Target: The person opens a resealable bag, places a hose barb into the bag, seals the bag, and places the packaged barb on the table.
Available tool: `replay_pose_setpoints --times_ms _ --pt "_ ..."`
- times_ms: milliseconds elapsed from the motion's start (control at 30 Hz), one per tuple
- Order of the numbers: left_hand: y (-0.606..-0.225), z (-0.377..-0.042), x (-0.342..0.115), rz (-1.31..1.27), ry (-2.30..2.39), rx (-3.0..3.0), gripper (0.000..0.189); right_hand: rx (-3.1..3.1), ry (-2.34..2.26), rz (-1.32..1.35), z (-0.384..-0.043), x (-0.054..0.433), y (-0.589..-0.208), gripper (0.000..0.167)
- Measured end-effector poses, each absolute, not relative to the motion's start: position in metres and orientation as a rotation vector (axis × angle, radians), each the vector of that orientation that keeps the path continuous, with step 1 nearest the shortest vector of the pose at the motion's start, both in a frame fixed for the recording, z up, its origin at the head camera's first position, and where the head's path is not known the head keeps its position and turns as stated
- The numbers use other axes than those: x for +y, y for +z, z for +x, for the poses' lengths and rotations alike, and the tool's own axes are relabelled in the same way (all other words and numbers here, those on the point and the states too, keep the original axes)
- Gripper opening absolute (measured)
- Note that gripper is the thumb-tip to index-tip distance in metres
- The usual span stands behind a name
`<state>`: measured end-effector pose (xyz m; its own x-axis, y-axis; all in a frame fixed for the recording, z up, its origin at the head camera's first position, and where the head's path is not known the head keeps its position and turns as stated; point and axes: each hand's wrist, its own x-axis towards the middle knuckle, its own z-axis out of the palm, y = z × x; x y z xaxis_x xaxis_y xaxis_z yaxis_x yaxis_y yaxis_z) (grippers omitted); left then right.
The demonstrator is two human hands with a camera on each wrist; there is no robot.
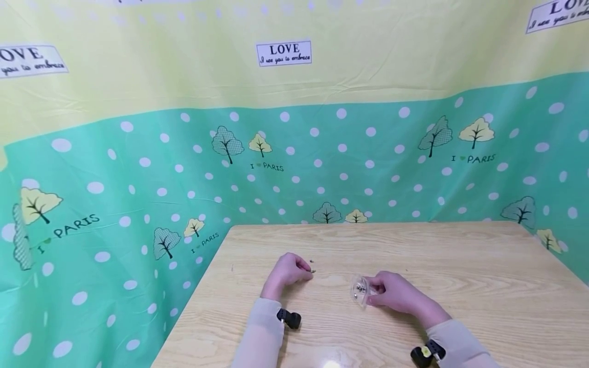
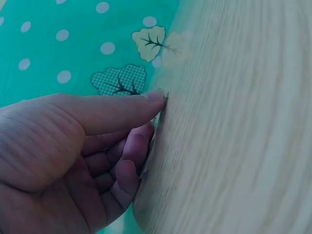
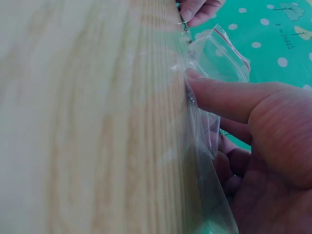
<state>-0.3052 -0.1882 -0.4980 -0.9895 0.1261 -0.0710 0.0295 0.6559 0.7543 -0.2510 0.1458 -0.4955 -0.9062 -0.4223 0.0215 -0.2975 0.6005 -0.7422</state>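
My right hand (image 1: 395,292) grips a clear zip-lock bag (image 1: 354,292) low over the table, its thumb along one side in the right wrist view. The bag's open mouth, with a red seal line, faces the left hand. Several small dark metal pieces (image 1: 361,289) that look like screws lie inside it. My left hand (image 1: 290,270) is down at the tabletop, thumb and fingertips pinching a small metal piece (image 1: 314,271) of the same sort. Just beyond the fingertips lies another small metal piece (image 1: 312,261). The left hand's other fingers are curled under the palm.
Both hands work over a light wood-grain table (image 1: 460,266). Behind it and on the left hangs a green and yellow curtain (image 1: 322,153) printed with dots and trees. A black wrist camera (image 1: 290,319) is strapped to the left sleeve, another wrist camera (image 1: 427,352) to the right.
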Motion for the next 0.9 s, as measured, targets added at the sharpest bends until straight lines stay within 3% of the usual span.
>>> replay_pose_setpoints --times_ms 900 --pt "-0.4964 -0.3037 -0.1855 0.155 1.196 2.782 0.010 2.661 -1.192 -0.573 -0.2510 0.1457 -0.4967 0.061"
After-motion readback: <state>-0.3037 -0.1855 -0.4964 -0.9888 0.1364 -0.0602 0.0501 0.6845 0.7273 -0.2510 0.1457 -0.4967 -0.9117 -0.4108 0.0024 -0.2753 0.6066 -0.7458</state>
